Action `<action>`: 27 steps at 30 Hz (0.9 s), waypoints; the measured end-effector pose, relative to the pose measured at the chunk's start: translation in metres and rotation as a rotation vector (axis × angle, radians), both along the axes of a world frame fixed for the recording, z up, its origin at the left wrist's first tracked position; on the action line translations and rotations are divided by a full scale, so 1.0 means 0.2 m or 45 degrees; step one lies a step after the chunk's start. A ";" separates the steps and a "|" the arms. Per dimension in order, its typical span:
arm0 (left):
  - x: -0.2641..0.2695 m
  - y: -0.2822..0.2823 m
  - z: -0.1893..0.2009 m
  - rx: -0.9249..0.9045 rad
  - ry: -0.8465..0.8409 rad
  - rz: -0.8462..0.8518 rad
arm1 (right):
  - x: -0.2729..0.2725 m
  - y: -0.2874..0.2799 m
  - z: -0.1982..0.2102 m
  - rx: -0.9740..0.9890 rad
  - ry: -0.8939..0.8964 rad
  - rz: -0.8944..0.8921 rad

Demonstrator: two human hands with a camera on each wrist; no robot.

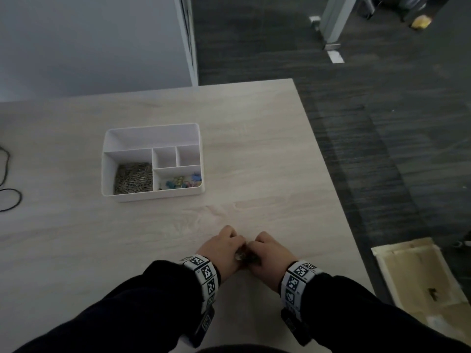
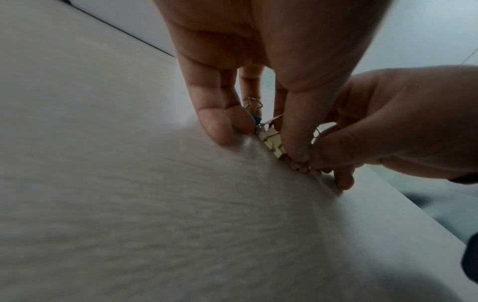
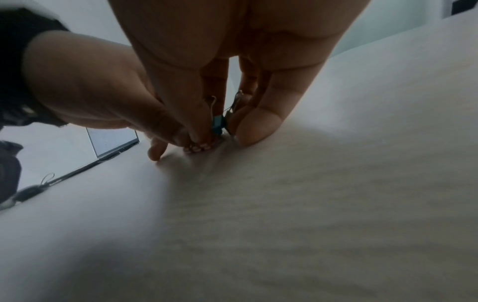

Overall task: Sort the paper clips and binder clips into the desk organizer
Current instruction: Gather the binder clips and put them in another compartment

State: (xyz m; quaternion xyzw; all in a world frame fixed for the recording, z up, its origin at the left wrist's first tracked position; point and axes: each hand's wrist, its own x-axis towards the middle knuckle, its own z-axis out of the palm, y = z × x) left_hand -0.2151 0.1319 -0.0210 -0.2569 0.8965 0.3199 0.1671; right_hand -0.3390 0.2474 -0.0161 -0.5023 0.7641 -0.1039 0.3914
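From above, both hands are bunched together near the front edge of the desk point(image 1: 254, 154), toward its right side. The left hand point(image 1: 220, 247) and right hand point(image 1: 271, 252) meet knuckle to knuckle, fingers curled over a small dark cluster between them. The desk organizer point(image 1: 153, 197) sits well apart, further back and to the left; its near-left compartment holds the paper clips point(image 1: 133, 177), its near-right one a few coloured binder clips point(image 1: 182, 180).

Down at the left wrist, the left-hand fingertips point(image 2: 220, 130) press to the desk, thumb and fingers pinching a row of loose binder clips point(image 2: 271, 141): a green one, cream ones, a pink patterned one. The right hand closes in from the right, pinching the same row.

From the right wrist, the same picture: the right-hand fingertips point(image 3: 256, 130) on the wood, a blue-green clip with wire handles upright squeezed between the two hands.

I'd say this is the gathering step for what look like the last binder clips. Next comes a firm squeeze, a clean lift, and a carry to that near-right compartment without dropping any.
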 end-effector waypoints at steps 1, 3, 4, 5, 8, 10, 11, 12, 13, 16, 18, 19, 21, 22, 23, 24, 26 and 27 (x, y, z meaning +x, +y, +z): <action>0.02 -0.02 0.00 0.009 0.004 0.023 | 0.00 -0.02 0.00 -0.017 -0.019 -0.022; 0.06 -0.08 -0.01 0.016 0.005 0.069 | 0.01 -0.07 0.00 -0.054 -0.041 -0.059; 0.08 -0.11 -0.02 0.021 0.009 0.096 | 0.01 -0.10 0.00 -0.065 -0.043 -0.068; 0.10 -0.15 -0.02 0.028 0.016 0.126 | 0.02 -0.13 0.00 -0.074 -0.043 -0.071; 0.17 -0.24 -0.02 0.042 0.061 0.234 | 0.04 -0.23 0.01 -0.094 -0.045 -0.061; 0.22 -0.30 0.00 0.059 0.090 0.338 | 0.06 -0.30 0.02 -0.107 -0.049 -0.094; 0.25 -0.34 0.02 0.079 0.103 0.407 | 0.06 -0.34 0.03 -0.130 -0.056 -0.131; 0.27 -0.37 0.03 0.115 0.120 0.492 | 0.07 -0.38 0.04 -0.149 -0.066 -0.172; 0.29 -0.41 0.05 0.169 0.157 0.600 | 0.07 -0.43 0.06 -0.175 -0.076 -0.213; 0.33 -0.54 0.12 0.340 0.325 0.968 | 0.08 -0.60 0.12 -0.256 -0.133 -0.349; 0.32 -0.64 0.18 0.409 0.428 1.126 | 0.08 -0.72 0.17 -0.322 -0.170 -0.434; 0.31 -0.68 0.21 0.431 0.480 1.174 | 0.08 -0.78 0.18 -0.359 -0.182 -0.465; 0.29 -0.76 0.24 0.458 0.565 1.241 | 0.09 -0.89 0.21 -0.404 -0.197 -0.498; 0.28 -0.80 0.25 0.460 0.589 1.258 | 0.09 -0.94 0.21 -0.413 -0.199 -0.510; 0.27 -0.82 0.26 0.452 0.605 1.268 | 0.09 -0.98 0.21 -0.424 -0.204 -0.525; 0.25 -0.84 0.26 0.439 0.607 1.278 | 0.09 -1.01 0.22 -0.422 -0.202 -0.546; 0.23 -0.88 0.26 0.419 0.595 1.270 | 0.10 -1.07 0.21 -0.390 -0.188 -0.565; 0.22 -0.89 0.26 0.407 0.585 1.261 | 0.11 -1.09 0.20 -0.372 -0.178 -0.562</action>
